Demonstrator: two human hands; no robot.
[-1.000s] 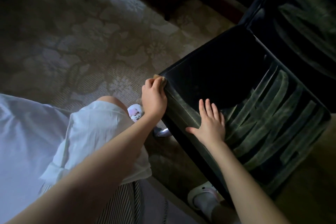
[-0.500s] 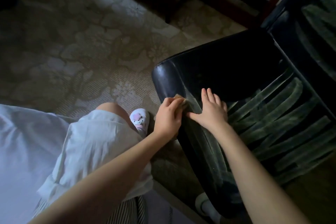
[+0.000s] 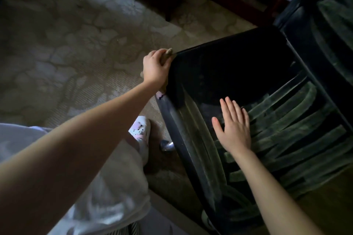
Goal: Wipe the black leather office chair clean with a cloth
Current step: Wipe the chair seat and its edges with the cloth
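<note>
Left hand (image 3: 155, 69) grips tan cloth (image 3: 167, 54) at corner of black leather chair seat (image 3: 238, 82); right hand (image 3: 234, 127) flat, fingers spread, on dusty seat.

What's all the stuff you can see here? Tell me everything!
chair: one, black leather, right side, pale streaks on seat
cloth: one, tan, at the seat's far left corner
carpet: one, grey-beige patterned, left
wooden furniture legs: several, dark red-brown, top
metal part: one, silver, below the seat's left edge
shoe: one, white and pink, on the carpet
clothing: one piece, white, bottom left
left hand: one, gripping the cloth
right hand: one, flat on the seat
</note>
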